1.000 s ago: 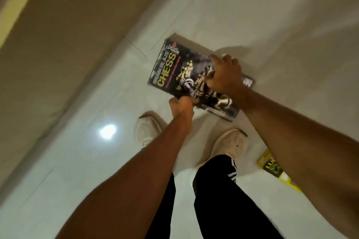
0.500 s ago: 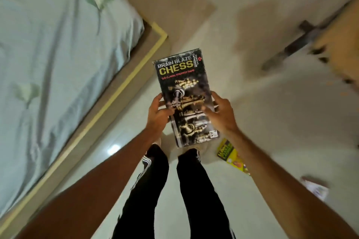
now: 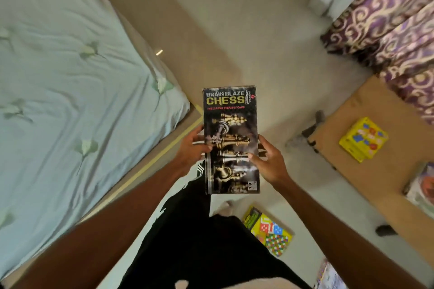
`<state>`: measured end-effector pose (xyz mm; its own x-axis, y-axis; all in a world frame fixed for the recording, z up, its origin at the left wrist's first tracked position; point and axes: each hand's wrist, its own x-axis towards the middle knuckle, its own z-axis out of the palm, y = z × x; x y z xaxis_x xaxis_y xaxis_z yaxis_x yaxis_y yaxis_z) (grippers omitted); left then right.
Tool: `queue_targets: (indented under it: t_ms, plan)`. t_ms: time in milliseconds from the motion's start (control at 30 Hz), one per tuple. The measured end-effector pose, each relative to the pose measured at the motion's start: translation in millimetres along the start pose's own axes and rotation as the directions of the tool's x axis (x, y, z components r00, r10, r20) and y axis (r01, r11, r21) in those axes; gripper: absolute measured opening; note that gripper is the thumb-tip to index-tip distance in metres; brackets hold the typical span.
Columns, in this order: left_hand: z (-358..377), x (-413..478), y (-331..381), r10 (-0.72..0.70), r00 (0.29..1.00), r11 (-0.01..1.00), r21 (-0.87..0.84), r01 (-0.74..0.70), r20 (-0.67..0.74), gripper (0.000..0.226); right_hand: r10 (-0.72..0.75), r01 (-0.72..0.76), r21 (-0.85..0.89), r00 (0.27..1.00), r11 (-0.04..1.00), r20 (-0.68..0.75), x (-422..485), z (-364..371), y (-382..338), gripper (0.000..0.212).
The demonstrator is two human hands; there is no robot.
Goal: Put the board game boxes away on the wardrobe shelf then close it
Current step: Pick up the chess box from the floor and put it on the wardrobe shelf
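I hold a black chess box [image 3: 231,110] upright in front of me, its cover facing me. My left hand [image 3: 191,148] grips its left edge and my right hand [image 3: 270,162] grips its right edge. A yellow game box [image 3: 270,232] with coloured squares lies on the floor by my feet. Another yellow box [image 3: 362,139] sits on a brown wooden surface [image 3: 366,185] at the right. A pale box [image 3: 420,185] lies at that surface's right edge. No wardrobe shelf shows in the head view.
A bed with a pale green sheet [image 3: 70,91] fills the left side, edged by a wooden frame [image 3: 150,166]. A purple patterned curtain [image 3: 394,30] hangs at the upper right. Another printed item [image 3: 328,274] lies on the floor at the bottom right.
I lifted the chess box off the floor with both hands and turned it upright. My head has risen, so the bed, curtain and brown surface came into view.
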<state>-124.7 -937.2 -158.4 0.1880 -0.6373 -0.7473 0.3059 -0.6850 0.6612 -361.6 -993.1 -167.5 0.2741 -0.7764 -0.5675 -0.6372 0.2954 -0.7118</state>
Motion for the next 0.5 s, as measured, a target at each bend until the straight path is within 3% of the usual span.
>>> queue_targets:
  t_ms: [133, 500]
  plan:
    - [-2, 36, 63, 0.027, 0.999, 0.999, -0.023, -0.026, 0.021, 0.071, -0.066, 0.065, -0.039, 0.998, 0.997, -0.021, 47, -23, -51, 0.062]
    - [-6, 175, 251, 0.277, 0.961, 0.961, 0.01, -0.277, -0.025, 0.079, -0.219, 0.212, -0.113, 0.975, 0.971, -0.048, 247, -104, -199, 0.066]
